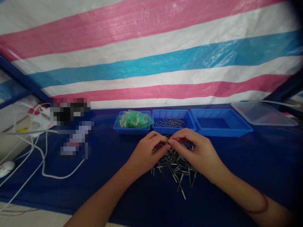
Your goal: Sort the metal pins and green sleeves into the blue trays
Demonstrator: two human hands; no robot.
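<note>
Over a loose pile of thin metal rods (176,167), my left hand (148,149) and my right hand (197,151) meet fingertip to fingertip. Both are closed in a pinch, thumb against fingers. Whatever lies between the fingertips is too small and covered to make out. The pile spreads on the dark blue table under and between my hands, partly hidden by them. Just beyond my fingers stands a blue bin (155,126) with several similar metal rods (171,122) lying in it.
Left of that bin, another blue bin (115,127) holds green and clear plastic bags (136,119). A third blue bin (222,131) stands at right, beside a clear plastic lid (262,115). White cables (44,160) and a power strip (77,138) lie at left. Striped sheeting (151,66) hangs behind.
</note>
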